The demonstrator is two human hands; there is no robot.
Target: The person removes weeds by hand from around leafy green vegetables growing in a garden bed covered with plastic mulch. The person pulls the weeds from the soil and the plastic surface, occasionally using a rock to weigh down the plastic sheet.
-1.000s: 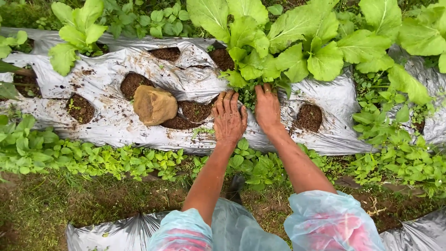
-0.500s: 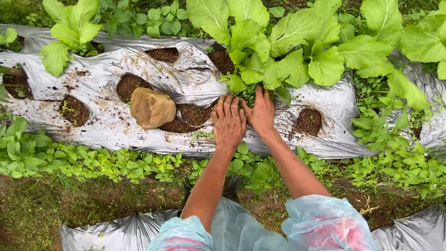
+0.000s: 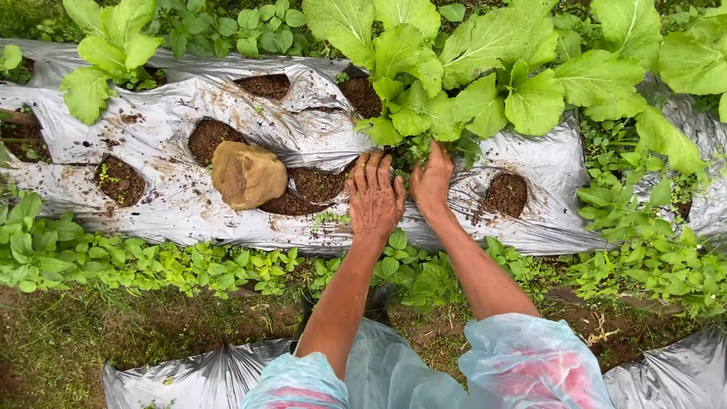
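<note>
My left hand (image 3: 374,198) lies flat, fingers together, on the silver plastic mulch sheet (image 3: 182,201) beside a planting hole. My right hand (image 3: 432,182) is closed around small green weeds (image 3: 413,155) at the base of a large leafy green plant (image 3: 462,83). Both hands are soiled. A brown stone (image 3: 248,174) rests on the sheet to the left of my left hand, next to a hole of bare soil (image 3: 314,185).
Several round holes with dark soil, such as one (image 3: 504,194) right of my right hand, dot the sheet. Another leafy plant (image 3: 106,53) grows at upper left. Low weeds (image 3: 189,261) line the near edge. A second plastic sheet (image 3: 182,379) lies near my knees.
My right hand turned from lying flat by the plant's base to pinching into the weeds, fingers curling shut. The left hand stayed flat on the sheet.
</note>
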